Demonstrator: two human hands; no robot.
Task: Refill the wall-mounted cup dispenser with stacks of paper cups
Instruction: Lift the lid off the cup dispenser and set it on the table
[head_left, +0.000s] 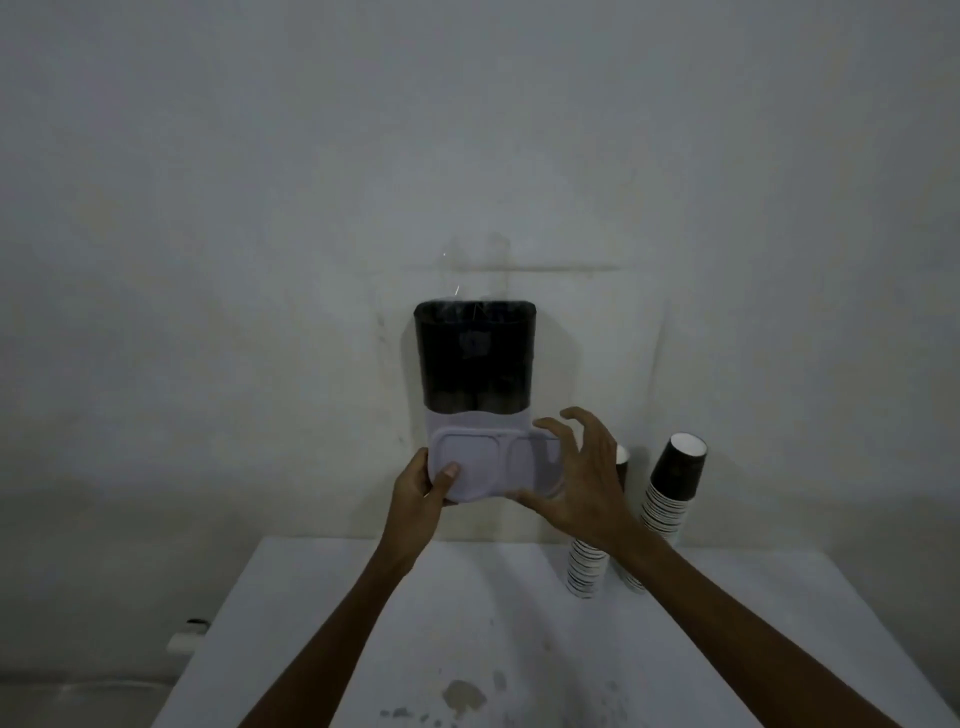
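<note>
Head view: dark cup dispenser (474, 358) fixed on the wall (260, 208) above the white table (415, 623), pale lid (493, 465) held flat just before its light base. Left hand (421, 491) clamped on the lid's left end, thumb on top; right hand (579, 475) spread open, fingers curled over the lid's right end. Two stacks of paper cups (670, 488) upside down on the table at right, beside the wall.

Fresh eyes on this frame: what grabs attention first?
The dark dispenser on the wall at centre, with both hands at its pale lid: left hand gripping the left edge, right hand spread open at the right. Then the striped cup stacks on the white table, right.
</note>
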